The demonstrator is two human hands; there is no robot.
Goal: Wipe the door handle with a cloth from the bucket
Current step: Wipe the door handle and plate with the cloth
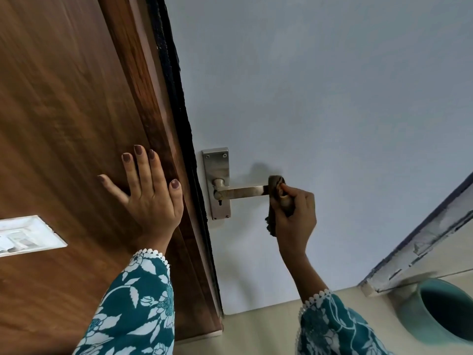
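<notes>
**Cloth Applied to Free End of Door Handle**

The pale blue-grey door (320, 98) stands beside a brown wooden frame (76, 111); beige floor (256, 329) lies below it. One lever door handle (243, 192) sits on one steel backplate (217, 183), its long axis horizontal, its free end pointing away from the frame. One dark cloth (275, 198) covers that end. The right hand (294, 216) is clenched around the cloth. The left hand (148, 193) lies flat, fingers spread, on the frame. One teal bucket (440, 311) stands below-right of the handle.
</notes>
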